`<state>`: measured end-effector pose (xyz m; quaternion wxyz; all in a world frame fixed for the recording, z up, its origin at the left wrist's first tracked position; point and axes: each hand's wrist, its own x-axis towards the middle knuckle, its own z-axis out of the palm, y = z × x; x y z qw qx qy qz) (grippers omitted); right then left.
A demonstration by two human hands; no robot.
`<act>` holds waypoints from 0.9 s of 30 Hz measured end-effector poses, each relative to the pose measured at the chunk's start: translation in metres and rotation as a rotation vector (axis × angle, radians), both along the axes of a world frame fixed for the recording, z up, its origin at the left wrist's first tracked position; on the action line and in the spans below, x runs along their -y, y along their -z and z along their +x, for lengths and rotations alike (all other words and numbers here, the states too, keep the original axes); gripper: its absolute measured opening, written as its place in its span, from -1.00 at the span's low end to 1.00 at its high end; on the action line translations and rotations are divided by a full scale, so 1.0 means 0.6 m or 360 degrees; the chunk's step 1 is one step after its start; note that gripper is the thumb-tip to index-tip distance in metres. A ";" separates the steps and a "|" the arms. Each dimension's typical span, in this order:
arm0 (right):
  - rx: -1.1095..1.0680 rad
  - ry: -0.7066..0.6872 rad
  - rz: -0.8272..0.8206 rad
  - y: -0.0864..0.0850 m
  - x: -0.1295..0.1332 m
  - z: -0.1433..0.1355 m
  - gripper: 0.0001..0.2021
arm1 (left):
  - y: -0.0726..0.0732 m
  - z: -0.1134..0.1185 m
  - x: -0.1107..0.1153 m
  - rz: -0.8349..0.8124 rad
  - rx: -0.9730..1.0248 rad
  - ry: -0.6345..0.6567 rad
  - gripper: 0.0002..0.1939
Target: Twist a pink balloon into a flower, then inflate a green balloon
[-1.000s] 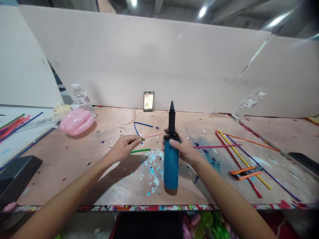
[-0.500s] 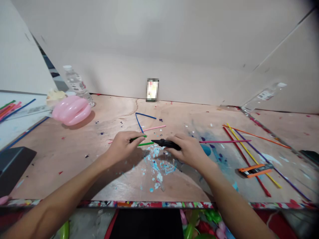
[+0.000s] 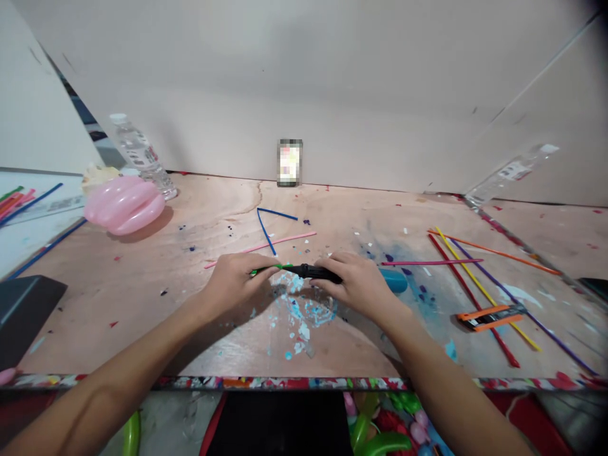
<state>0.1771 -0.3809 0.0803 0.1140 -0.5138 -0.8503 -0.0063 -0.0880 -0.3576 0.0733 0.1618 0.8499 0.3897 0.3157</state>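
My left hand pinches a green modelling balloon between thumb and fingers. My right hand is wrapped around a balloon pump with a black nozzle end; a blue part of its body shows beyond the wrist. The nozzle's tip meets the green balloon's end at my left fingertips, though whether it sits inside cannot be made out. Just behind my left hand, a pink uninflated balloon lies under the end of a bent blue balloon.
At the right, a box cutter with orange sides rests across red, yellow and purple balloons. An inflated pink balloon and a water bottle are at the back left. A phone leans against the wall; another bottle tilts at the back right.
The pump's nozzle and the green balloon have come together, closing the gap between my hands. The green length that lay below the nozzle no longer shows there. The view has tilted slightly.
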 end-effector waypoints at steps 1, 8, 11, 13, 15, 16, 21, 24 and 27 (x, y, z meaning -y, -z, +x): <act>-0.0004 0.0006 0.0002 0.000 0.000 0.000 -0.64 | 0.002 -0.001 0.000 0.0009 -0.0010 0.0014 -0.77; 0.0026 0.0004 -0.0066 -0.001 -0.001 -0.005 -0.62 | 0.009 -0.001 -0.001 0.0088 -0.0071 0.0053 -0.78; 0.0035 0.0003 -0.0079 -0.001 0.000 -0.007 -0.62 | 0.005 0.000 0.001 0.0098 -0.0085 0.0056 -0.80; 0.0041 0.0000 -0.0085 -0.001 0.001 -0.008 -0.63 | 0.004 0.002 0.003 0.0110 -0.0022 0.0077 -0.83; 0.0048 0.0001 -0.0086 0.000 0.001 -0.008 -0.62 | 0.004 0.004 0.004 0.0145 0.0086 0.0100 -0.87; 0.0053 0.0000 -0.0085 0.001 0.001 -0.008 -0.62 | 0.006 0.005 0.005 0.0163 0.0139 0.0105 -0.89; 0.0037 -0.0032 -0.0059 0.004 0.002 -0.012 -0.64 | 0.013 0.013 0.010 -0.0008 0.0271 0.0066 -0.90; -0.0032 -0.0126 -0.0035 -0.005 0.003 -0.026 -0.65 | 0.005 0.019 0.008 -0.0235 0.0316 0.0002 -0.89; -0.0178 -0.0278 -0.0032 -0.033 -0.005 -0.047 -0.66 | -0.022 0.027 -0.007 -0.0335 0.0382 0.0006 -0.88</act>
